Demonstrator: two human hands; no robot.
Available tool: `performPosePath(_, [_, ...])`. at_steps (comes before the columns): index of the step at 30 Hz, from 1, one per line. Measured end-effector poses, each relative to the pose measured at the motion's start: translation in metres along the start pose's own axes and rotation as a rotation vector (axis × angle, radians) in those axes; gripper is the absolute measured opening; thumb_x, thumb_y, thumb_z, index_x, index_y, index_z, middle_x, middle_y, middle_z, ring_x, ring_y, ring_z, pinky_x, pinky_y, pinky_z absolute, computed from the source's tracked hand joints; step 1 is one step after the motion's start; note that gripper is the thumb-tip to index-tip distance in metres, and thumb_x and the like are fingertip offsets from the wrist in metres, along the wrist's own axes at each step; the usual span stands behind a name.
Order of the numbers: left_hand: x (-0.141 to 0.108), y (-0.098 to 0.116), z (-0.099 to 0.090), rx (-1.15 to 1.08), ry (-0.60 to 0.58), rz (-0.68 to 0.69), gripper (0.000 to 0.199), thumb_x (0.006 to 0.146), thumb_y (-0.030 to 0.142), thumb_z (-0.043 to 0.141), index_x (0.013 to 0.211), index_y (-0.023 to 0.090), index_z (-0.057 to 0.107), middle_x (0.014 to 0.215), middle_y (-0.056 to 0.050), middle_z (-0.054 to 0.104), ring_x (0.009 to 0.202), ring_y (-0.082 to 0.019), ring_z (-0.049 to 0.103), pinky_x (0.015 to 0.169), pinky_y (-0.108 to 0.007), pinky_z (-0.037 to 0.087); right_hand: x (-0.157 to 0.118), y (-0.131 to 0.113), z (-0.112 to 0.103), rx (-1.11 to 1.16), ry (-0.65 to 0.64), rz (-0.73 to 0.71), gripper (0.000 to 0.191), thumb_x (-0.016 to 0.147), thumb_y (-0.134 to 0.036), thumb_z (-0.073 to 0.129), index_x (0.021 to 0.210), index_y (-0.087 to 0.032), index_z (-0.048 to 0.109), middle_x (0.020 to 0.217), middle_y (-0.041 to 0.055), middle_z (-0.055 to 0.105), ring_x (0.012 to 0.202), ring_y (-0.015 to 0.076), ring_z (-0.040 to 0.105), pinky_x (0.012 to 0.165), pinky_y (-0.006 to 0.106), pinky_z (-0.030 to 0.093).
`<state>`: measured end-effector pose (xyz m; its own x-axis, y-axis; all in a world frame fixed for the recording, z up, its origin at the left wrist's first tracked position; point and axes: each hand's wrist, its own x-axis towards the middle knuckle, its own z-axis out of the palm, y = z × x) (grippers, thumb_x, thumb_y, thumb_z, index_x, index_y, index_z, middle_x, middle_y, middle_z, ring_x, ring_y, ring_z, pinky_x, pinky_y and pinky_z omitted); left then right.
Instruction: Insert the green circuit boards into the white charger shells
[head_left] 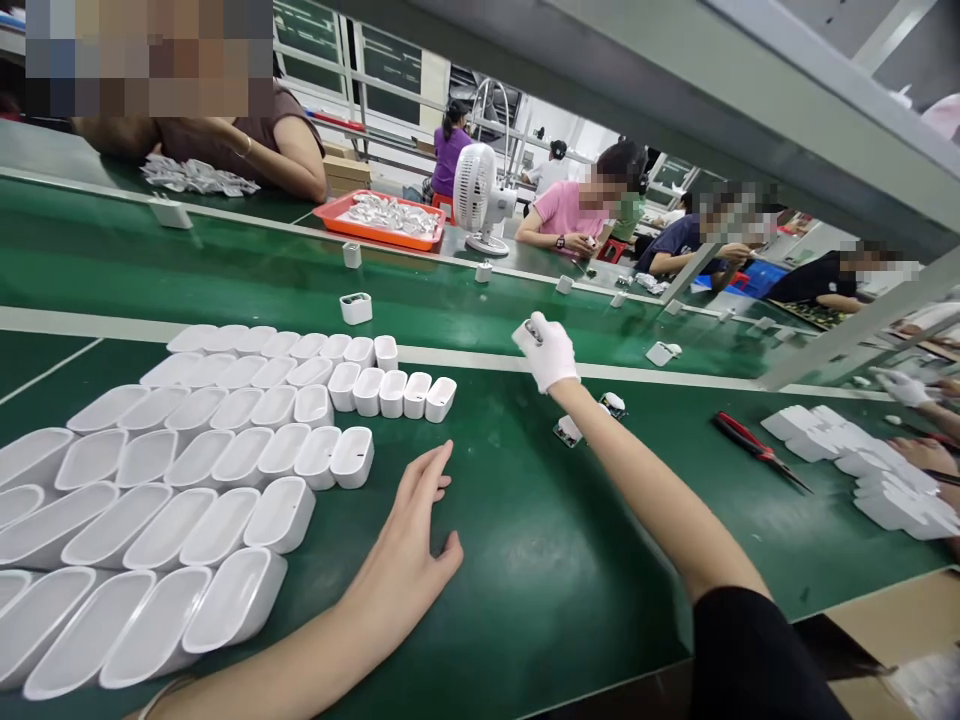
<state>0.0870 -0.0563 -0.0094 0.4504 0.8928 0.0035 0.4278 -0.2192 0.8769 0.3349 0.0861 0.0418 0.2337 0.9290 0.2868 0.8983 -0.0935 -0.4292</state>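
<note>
My left hand [409, 535], bare, hovers over the green table with its fingers stretched and nothing in them. To its left stand rows of open white plastic housings [283, 512]. My right hand [553, 355], in a white glove, reaches forward over the pale strip at the conveyor's edge. Its fingers are closed on a small white plastic housing [523, 338], partly hidden by the glove, with something dark showing at it. Under my right forearm lie small circuit boards with white parts [570, 430].
Red-handled pliers [757, 450] lie to the right, beside stacked white housings [885, 470]. More white pieces [356, 308] sit on the green conveyor [247, 265]. Beyond it are an orange tray [382, 220], a white fan [478, 195] and several seated people. A metal beam crosses overhead.
</note>
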Motion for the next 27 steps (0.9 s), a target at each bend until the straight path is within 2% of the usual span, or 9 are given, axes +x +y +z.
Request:
performPosePath(3, [0.001,-0.003,0.0,-0.016,-0.001,0.022,0.075,0.08,0.014,0.044,0.141,0.043,0.011,0.139,-0.003,0.024,0.117,-0.021,0.05,0.088,-0.035,0.054,0.035,0.011,-0.001,-0.046,-0.015,0.05,0.028,0.082,-0.019,0.053,0.108,-0.014,0.059,0.107,0.017,0.057,0.093,0.0278,0.058,0.078,0.039,0.047])
performPosePath(6, [0.001,-0.005,0.002,-0.029,0.036,0.023,0.079,0.079,0.012,0.044,0.142,0.043,0.006,0.139,-0.003,0.022,0.116,-0.021,0.05,0.09,-0.036,0.053,0.031,0.005,0.002,-0.039,-0.036,-0.022,0.046,0.076,-0.013,0.056,0.122,-0.013,0.052,0.122,0.0199,0.052,0.102,0.0304,0.056,0.085,0.043,0.045])
performPosePath(10, [-0.001,-0.003,0.004,-0.029,0.105,0.009,0.083,0.081,0.014,0.045,0.142,0.043,-0.003,0.138,-0.006,0.021,0.116,-0.023,0.049,0.093,-0.042,0.051,-0.015,-0.026,0.016,0.046,-0.113,-0.267,0.051,0.083,-0.022,0.053,0.134,-0.022,0.042,0.135,0.0081,0.047,0.111,0.0193,0.053,0.094,0.031,0.043])
performPosePath(13, [0.0,-0.002,0.004,0.024,0.173,0.022,0.08,0.082,0.019,0.047,0.143,0.039,-0.002,0.138,-0.008,0.022,0.122,-0.027,0.042,0.096,-0.05,0.046,-0.058,-0.048,0.028,0.123,-0.274,-0.572,0.029,0.08,-0.018,0.053,0.108,-0.022,0.059,0.115,0.0045,0.059,0.098,0.0165,0.057,0.085,0.028,0.047])
performPosePath(17, [0.005,-0.005,0.0,0.091,0.265,0.051,0.073,0.084,0.025,0.048,0.144,0.031,0.007,0.142,-0.01,0.026,0.129,-0.031,0.033,0.104,-0.055,0.035,-0.105,-0.061,0.025,0.149,-0.371,-0.723,0.012,0.068,-0.008,0.053,0.072,-0.019,0.057,0.084,0.0015,0.062,0.075,0.0151,0.057,0.069,0.026,0.048])
performPosePath(20, [0.009,-0.005,-0.004,0.022,0.147,-0.008,0.056,0.085,0.027,0.048,0.138,0.03,0.03,0.133,-0.008,0.044,0.122,-0.027,0.044,0.103,-0.051,0.037,-0.127,-0.057,0.001,0.306,-0.492,-0.843,0.017,0.066,-0.005,0.051,0.071,-0.02,0.058,0.079,-0.0009,0.064,0.077,0.0138,0.059,0.072,0.025,0.048])
performPosePath(22, [0.009,-0.002,-0.006,-0.003,0.059,-0.044,0.044,0.083,0.027,0.054,0.126,0.029,0.046,0.122,-0.006,0.053,0.116,-0.026,0.05,0.101,-0.049,0.04,-0.129,-0.045,-0.021,0.458,-0.52,-0.803,0.027,0.068,-0.003,0.046,0.082,-0.02,0.062,0.095,0.0014,0.066,0.08,0.0123,0.061,0.075,0.025,0.05])
performPosePath(24, [0.008,0.001,-0.007,0.018,0.039,-0.079,0.04,0.079,0.029,0.06,0.118,0.028,0.053,0.118,-0.005,0.055,0.113,-0.027,0.053,0.099,-0.048,0.042,-0.12,-0.025,-0.044,0.508,-0.47,-0.683,0.038,0.07,-0.003,0.043,0.098,-0.02,0.064,0.119,0.005,0.061,0.086,0.0122,0.062,0.077,0.027,0.051])
performPosePath(27, [0.006,0.003,-0.006,0.077,0.042,-0.104,0.041,0.079,0.031,0.06,0.119,0.028,0.053,0.119,-0.006,0.054,0.113,-0.029,0.053,0.096,-0.05,0.044,-0.096,0.017,-0.066,0.149,-0.371,-0.468,0.045,0.069,-0.007,0.05,0.108,-0.025,0.065,0.13,0.0043,0.055,0.111,0.0212,0.054,0.091,0.036,0.046])
